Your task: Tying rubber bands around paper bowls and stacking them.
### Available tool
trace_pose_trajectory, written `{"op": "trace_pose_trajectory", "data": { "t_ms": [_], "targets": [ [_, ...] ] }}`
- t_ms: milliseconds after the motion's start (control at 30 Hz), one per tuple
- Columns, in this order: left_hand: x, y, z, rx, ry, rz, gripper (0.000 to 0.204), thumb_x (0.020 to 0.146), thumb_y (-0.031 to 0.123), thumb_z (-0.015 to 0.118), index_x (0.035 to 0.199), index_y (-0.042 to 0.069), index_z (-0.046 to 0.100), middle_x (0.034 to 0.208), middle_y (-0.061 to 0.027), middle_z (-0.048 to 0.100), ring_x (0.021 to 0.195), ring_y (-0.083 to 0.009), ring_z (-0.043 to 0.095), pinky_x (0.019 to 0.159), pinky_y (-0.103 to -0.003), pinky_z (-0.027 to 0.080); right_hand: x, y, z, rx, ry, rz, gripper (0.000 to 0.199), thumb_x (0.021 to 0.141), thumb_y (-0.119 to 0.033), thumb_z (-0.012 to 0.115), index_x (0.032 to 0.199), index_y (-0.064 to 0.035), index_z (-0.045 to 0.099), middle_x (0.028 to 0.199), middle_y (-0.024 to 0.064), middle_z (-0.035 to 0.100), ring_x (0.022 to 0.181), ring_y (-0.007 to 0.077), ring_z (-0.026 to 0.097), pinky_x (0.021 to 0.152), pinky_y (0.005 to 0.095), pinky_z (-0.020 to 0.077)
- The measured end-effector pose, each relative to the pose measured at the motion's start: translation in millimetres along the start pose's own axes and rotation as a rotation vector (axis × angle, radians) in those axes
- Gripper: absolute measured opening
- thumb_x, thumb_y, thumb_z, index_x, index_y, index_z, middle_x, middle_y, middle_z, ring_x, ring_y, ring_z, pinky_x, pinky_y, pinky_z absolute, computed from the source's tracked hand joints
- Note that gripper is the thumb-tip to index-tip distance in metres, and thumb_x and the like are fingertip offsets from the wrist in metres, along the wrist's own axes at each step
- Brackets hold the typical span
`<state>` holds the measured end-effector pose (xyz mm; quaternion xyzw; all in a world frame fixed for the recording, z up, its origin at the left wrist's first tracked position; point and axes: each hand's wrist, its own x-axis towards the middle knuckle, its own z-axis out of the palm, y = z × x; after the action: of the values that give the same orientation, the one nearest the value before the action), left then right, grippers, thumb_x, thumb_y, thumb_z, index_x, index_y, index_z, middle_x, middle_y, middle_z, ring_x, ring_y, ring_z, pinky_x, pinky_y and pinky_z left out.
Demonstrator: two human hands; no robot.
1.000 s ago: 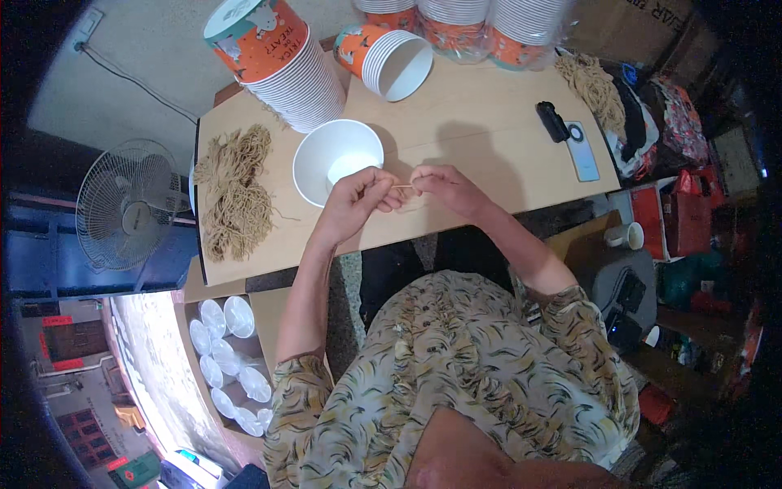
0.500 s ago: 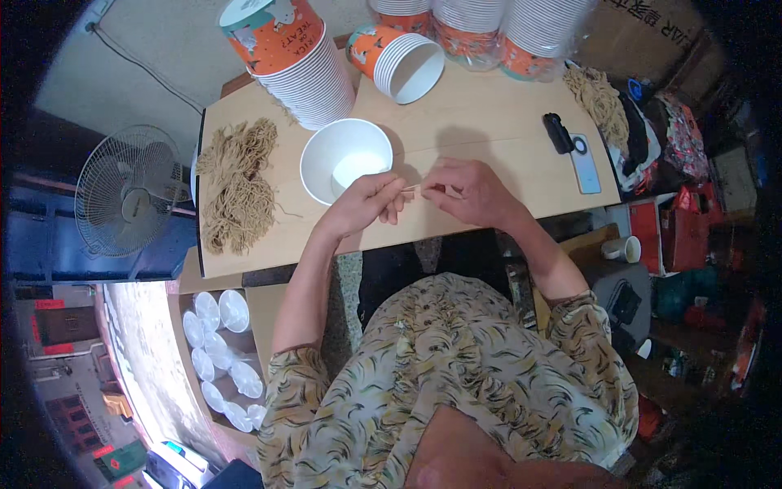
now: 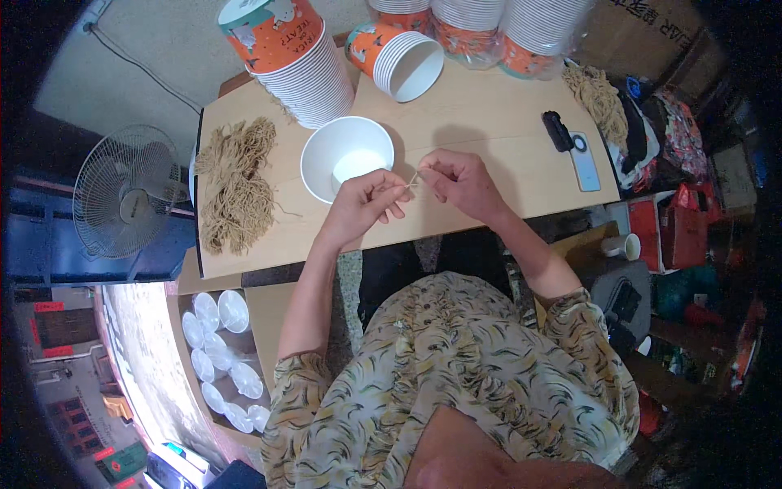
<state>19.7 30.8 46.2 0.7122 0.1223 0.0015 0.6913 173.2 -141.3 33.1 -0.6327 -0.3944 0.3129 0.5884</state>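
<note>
Pale wood-faced tabletop (image 3: 505,106) extends beneath and beyond the grip; patterned shirt (image 3: 456,350) of the wearer below it. Left hand (image 3: 362,208): thumb and forefinger pinched on a thin, light-coloured strand (image 3: 413,182), other fingers loosely curled. Right hand (image 3: 466,186): fingertips pinched on the same strand, just beside the left fingertips. Strand position: in the narrow gap between the hands, over the near part of the tabletop; a short end stands up by the right fingertips. Whether it is knotted: too small to tell.

Just beyond the left hand: white tub (image 3: 332,151), upright, mouth up. Behind that, a tall leaning stack of orange-and-white tubs (image 3: 303,81). Straight beyond the grip, a short nested set of tubs (image 3: 383,61) on its side. Well left of the grip: tan twine bundles (image 3: 238,187); past the table edge, a fan (image 3: 130,191). Well right: phone (image 3: 585,167), with a small black object (image 3: 556,132) touching or nearly touching it. Lower left of the grip: clear cups (image 3: 217,350) inside a cardboard box (image 3: 270,314).
</note>
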Motion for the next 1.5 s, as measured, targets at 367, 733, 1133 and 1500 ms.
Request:
{"op": "trace_pose_trajectory", "data": {
  "t_ms": [367,733,1133,1500],
  "targets": [
    [-13.2,-13.4,14.5,0.162,0.28,0.224,0.012,0.095,0.007,0.067,0.104,0.0,0.07,0.083,-0.0033,0.069,0.069,-0.0081,0.066,0.059,-0.022,0.051,6.6,-6.1,11.1,0.205,0.026,0.159,0.01,0.096,-0.015,0.067,0.095,-0.0059,0.067,0.069,-0.006,0.054,0.053,0.0009,0.042,0.047,0.0193,0.032],
    [-18.4,-15.7,28.0,0.342,0.494,0.453,0.011,0.09,0.0,0.071,0.101,-0.001,0.072,0.086,-0.0106,0.07,0.073,-0.0136,0.068,0.063,-0.027,0.054,12.2,5.3,28.6,0.657,-0.031,0.451,0.012,0.093,-0.013,0.069,0.086,-0.0079,0.061,0.064,-0.0048,0.047,0.046,0.0017,0.034,0.041,0.021,0.025],
    [-21.5,-27.8,24.4,0.386,0.563,0.507,0.016,0.088,-0.002,0.071,0.104,-0.002,0.074,0.092,-0.0139,0.074,0.08,-0.0179,0.071,0.069,-0.027,0.057,10.4,2.2,36.1,0.434,0.02,0.407,0.015,0.094,-0.016,0.069,0.087,-0.0026,0.066,0.069,0.0006,0.057,0.045,0.0033,0.039,0.04,0.0207,0.0273],
    [-23.2,-26.9,27.0,0.298,0.601,0.479,0.022,0.089,0.002,0.073,0.11,-0.001,0.072,0.092,-0.0117,0.074,0.079,-0.0129,0.071,0.069,-0.026,0.056,14.2,5.8,36.6,0.178,-0.052,0.348,0.015,0.092,-0.01,0.063,0.079,-0.0035,0.062,0.065,-0.0015,0.053,0.049,0.0047,0.042,0.041,0.0216,0.0302]
  ]
}}
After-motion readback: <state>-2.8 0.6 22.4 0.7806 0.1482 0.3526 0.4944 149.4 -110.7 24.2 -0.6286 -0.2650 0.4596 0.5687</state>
